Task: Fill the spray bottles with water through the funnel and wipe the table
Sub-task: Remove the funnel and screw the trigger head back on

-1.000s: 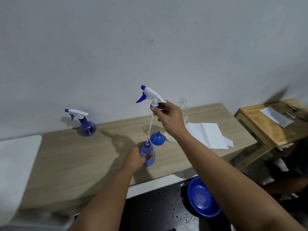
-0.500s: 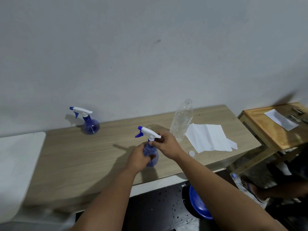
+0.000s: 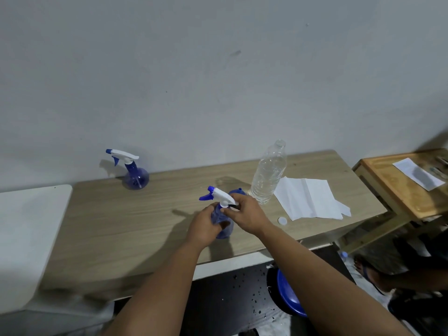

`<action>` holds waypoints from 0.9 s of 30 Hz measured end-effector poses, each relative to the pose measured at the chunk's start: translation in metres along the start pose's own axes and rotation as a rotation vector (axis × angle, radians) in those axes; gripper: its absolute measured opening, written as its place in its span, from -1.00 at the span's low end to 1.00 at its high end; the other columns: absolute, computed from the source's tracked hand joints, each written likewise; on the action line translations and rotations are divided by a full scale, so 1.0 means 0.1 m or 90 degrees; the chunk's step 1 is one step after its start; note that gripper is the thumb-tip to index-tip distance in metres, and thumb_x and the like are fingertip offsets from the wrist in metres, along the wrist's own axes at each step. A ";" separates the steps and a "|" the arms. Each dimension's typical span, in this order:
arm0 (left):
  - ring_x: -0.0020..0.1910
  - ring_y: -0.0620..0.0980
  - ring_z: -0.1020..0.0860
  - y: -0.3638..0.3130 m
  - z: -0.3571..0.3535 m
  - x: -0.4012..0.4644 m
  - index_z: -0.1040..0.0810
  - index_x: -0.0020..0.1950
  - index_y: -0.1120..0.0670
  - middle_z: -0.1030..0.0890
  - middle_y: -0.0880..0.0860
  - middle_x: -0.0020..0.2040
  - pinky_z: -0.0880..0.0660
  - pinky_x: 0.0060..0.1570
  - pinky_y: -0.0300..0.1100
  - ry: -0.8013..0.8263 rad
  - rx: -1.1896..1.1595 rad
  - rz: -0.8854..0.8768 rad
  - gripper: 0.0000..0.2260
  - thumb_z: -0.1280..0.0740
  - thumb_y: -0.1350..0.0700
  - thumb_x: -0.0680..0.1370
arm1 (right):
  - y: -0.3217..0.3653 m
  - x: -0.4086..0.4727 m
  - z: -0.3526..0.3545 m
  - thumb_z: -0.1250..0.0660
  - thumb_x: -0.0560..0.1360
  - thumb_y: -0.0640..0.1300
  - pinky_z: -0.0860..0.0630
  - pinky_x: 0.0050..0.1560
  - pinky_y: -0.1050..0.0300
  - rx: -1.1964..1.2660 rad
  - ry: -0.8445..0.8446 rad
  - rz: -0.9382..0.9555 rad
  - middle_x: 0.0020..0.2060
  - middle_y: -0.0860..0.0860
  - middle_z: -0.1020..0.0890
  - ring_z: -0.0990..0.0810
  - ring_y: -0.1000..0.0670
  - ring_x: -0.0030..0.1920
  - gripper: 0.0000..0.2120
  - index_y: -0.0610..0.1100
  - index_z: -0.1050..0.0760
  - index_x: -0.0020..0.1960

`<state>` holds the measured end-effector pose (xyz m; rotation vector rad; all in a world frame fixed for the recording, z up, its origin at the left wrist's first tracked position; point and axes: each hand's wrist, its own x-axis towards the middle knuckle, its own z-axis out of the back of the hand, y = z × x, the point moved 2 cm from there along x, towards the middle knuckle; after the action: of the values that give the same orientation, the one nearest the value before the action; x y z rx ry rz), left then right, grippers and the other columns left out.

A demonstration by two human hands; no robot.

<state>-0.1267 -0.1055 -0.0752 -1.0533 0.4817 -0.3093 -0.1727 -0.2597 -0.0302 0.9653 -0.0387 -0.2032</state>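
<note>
Near spray bottle (image 3: 221, 224), upright on the counter (image 3: 135, 229) between both hands. Left hand (image 3: 204, 225) wraps the blue body, apparently to steady it against turning. Right hand (image 3: 244, 212) pinches the collar under the white trigger head (image 3: 221, 196), wrist cocked inward, likely screwing it down. Just beyond the right hand: blue funnel (image 3: 236, 191), then the uncapped water bottle (image 3: 268, 175), its cap (image 3: 282, 221) and paper towels (image 3: 308, 201) to the right. Second spray bottle (image 3: 133, 174) stands well left, capped.
</note>
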 end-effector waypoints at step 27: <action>-0.07 -0.17 -0.64 -0.03 0.00 -0.06 -0.54 0.12 -0.20 -0.67 -0.18 -0.06 -0.48 -0.19 -0.29 -0.005 0.020 0.009 -0.67 -0.49 0.17 0.48 | -0.09 -0.07 -0.14 -0.60 0.42 -0.18 -0.63 0.14 0.13 0.111 -0.071 -0.015 -0.07 0.12 -0.71 -0.71 0.09 0.04 -0.68 -0.04 -0.59 0.11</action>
<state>-0.1317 -0.1045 -0.0710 -1.0191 0.4751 -0.2986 -0.1792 -0.2518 -0.0455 1.1270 -0.1496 -0.2781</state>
